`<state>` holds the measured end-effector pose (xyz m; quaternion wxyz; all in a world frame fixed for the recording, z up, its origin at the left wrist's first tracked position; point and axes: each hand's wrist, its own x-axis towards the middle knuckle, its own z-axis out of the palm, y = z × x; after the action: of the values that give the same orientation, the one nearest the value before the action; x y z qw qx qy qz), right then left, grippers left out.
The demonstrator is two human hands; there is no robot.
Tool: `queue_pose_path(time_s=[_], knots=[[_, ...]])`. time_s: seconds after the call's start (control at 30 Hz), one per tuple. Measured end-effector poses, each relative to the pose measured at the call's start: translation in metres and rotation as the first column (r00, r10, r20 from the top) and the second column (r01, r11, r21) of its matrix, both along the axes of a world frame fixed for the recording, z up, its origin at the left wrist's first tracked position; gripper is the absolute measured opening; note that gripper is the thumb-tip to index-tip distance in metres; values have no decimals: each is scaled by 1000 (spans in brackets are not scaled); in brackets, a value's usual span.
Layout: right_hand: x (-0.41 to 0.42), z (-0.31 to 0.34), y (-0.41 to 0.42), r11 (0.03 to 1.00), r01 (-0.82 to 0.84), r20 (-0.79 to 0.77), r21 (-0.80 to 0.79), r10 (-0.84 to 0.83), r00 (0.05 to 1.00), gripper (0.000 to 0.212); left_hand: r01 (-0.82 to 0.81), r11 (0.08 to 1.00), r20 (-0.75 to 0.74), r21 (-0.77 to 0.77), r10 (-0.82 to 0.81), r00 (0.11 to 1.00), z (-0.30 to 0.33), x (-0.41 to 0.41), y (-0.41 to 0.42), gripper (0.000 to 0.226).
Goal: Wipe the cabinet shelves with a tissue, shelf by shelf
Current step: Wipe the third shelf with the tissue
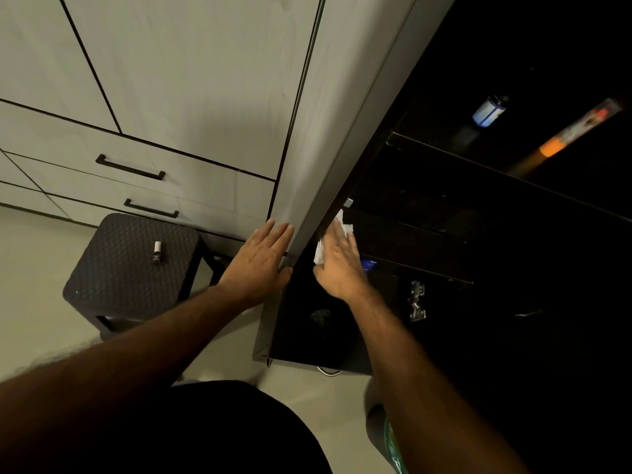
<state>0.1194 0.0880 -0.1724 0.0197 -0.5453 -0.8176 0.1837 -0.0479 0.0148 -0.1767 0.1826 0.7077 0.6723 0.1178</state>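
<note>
The right hand [337, 265] is lying flat, fingers stretched out, pressing a crumpled white tissue [333, 239] against a dark shelf [403, 234] inside the open cabinet; the tissue is peeking out past the fingertips and thumb side. The left hand [260, 260] is spreading open-palmed on the pale grey cabinet door [335, 131], thumb hooking its edge, just beside the right hand and holding nothing.
</note>
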Motion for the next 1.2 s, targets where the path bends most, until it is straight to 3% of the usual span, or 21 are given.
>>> queue_pose_path(time_s=[0.17,0.37,0.57,0.77,0.97,1.2], knots=[[49,3,-8,979,-201,122,-29,203,972,93,-6,1000,15,16,6,1000,0,0,3,78],[44,11,32,999,19,230,-44,-9,973,97,-12,1000,17,14,12,1000,1,0,4,75],[-6,4,18,999,-49,138,19,46,989,100,-9,1000,5,16,9,1000,0,5,3,77],[24,4,16,982,-183,41,-54,186,982,69,-27,999,22,20,26,999,-3,10,0,77],[17,-14,8,964,-79,-18,254,86,996,51,-15,999,49,41,13,999,-7,14,-8,75],[30,-27,16,931,-149,35,332,146,989,63,70,997,-17,24,-70,997,-4,7,-15,78]])
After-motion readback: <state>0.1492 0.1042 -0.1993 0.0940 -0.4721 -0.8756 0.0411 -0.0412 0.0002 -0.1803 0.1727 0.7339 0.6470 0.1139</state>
